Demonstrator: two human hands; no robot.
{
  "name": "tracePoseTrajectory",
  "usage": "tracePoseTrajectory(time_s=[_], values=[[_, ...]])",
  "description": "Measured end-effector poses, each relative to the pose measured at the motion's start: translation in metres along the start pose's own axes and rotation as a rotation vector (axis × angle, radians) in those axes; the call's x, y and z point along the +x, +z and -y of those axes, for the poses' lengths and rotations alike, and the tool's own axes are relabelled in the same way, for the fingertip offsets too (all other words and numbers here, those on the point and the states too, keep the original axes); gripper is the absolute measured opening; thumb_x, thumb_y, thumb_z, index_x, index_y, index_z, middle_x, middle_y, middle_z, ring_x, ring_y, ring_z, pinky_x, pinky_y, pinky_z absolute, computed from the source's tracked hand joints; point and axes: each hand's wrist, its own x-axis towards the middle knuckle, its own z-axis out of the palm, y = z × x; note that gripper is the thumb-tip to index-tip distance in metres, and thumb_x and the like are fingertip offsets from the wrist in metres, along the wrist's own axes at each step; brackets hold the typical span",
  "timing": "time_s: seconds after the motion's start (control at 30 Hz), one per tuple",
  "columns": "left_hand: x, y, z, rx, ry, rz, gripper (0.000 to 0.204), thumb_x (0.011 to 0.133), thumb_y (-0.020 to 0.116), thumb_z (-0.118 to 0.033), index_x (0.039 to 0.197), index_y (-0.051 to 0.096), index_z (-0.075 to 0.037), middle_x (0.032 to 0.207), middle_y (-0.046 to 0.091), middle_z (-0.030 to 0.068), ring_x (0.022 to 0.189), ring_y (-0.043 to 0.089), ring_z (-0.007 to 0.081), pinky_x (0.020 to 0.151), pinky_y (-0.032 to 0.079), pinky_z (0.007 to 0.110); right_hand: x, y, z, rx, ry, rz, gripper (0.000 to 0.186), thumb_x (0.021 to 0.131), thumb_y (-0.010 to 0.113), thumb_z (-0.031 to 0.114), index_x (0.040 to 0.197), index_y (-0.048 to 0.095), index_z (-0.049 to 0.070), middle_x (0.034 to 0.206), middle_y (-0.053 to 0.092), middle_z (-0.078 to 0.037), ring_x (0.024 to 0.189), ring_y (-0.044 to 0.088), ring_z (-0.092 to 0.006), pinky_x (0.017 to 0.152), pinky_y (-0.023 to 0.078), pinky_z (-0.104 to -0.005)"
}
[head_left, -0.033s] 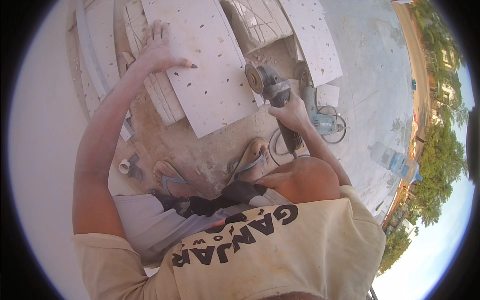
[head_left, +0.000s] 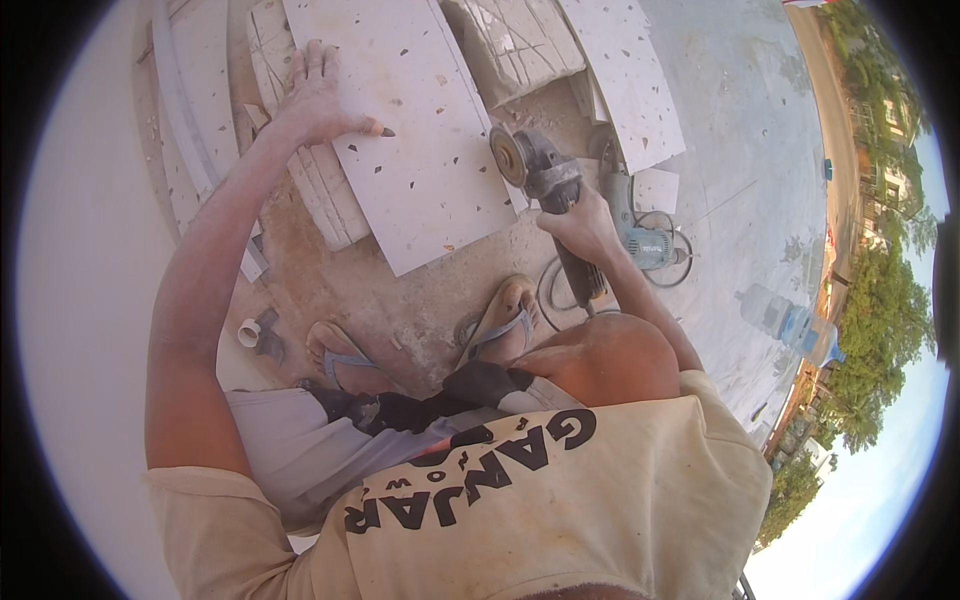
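My left hand [head_left: 318, 110] lies with spread fingers on the left edge of a long white tile [head_left: 435, 160] with scattered dark and brown chips. Its thumb points right across the tile's face. Wrapped around the dark body of an angle grinder [head_left: 548, 172] are the fingers of my right hand [head_left: 584, 230]. The grinder's round disc [head_left: 508, 156] is beside the tile's right edge, near its lower right corner; whether they touch I cannot tell. Beneath the tile, a scored pale block [head_left: 330, 200] shows at the left.
A second, teal power tool [head_left: 646, 246] with a coiled cord lies right of my right hand. Another scored block [head_left: 525, 50] and a speckled tile [head_left: 640, 100] are farther off. Pipe fittings [head_left: 262, 335] lie near my left foot; a clear plastic bottle [head_left: 790, 325] lies at the right.
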Motion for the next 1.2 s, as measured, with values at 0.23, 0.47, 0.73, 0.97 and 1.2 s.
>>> tracePoseTrajectory(time_s=[0.23,0.47,0.73,0.97,1.2], values=[[0.000,0.002,0.001,0.023,-0.011,-0.003,0.149,0.060,0.081,-0.077,0.162,0.006,0.000,0.170,0.000,0.0231,0.157,-0.001,0.0413,0.127,0.017,0.048,-0.003,-0.001,0.006,0.016,0.018,-0.003,0.074,0.067,0.079,0.033,0.121,0.059,-0.012,0.102,0.072,-0.028,0.100,0.072,-0.0375,0.090,0.056,-0.0430],[0.000,-0.002,-0.001,0.006,-0.007,-0.003,0.148,0.061,0.080,-0.077,0.162,0.004,0.000,0.169,-0.001,0.0239,0.157,-0.002,0.0414,0.127,0.016,0.047,0.001,-0.002,0.010,0.014,0.007,-0.006,0.073,0.067,0.078,0.033,0.122,0.059,-0.012,0.102,0.072,-0.027,0.101,0.072,-0.0365,0.091,0.055,-0.0426],[0.003,0.002,-0.001,0.002,-0.014,0.000,0.147,0.062,0.081,-0.074,0.163,0.003,-0.001,0.170,-0.003,0.0222,0.157,-0.003,0.0406,0.127,0.014,0.046,0.005,0.000,0.009,-0.004,0.013,-0.021,0.075,0.065,0.079,0.033,0.122,0.059,-0.012,0.102,0.072,-0.028,0.101,0.072,-0.0378,0.091,0.055,-0.0426],[0.001,-0.001,-0.002,0.003,-0.012,-0.002,0.146,0.062,0.081,-0.073,0.163,0.003,-0.001,0.170,-0.002,0.0222,0.157,-0.002,0.0405,0.127,0.015,0.046,0.010,-0.002,0.013,0.038,-0.026,-0.027,0.070,0.065,0.079,0.030,0.118,0.061,-0.012,0.101,0.073,-0.027,0.099,0.072,-0.0372,0.088,0.056,-0.0429],[0.000,-0.003,-0.003,-0.028,0.005,-0.014,0.143,0.063,0.084,-0.067,0.162,0.007,0.001,0.169,0.001,0.0255,0.156,-0.001,0.0430,0.127,0.015,0.047,0.012,-0.002,0.016,0.028,-0.003,-0.028,0.067,0.066,0.078,0.029,0.117,0.061,-0.011,0.100,0.073,-0.026,0.096,0.073,-0.0362,0.087,0.056,-0.0419]])
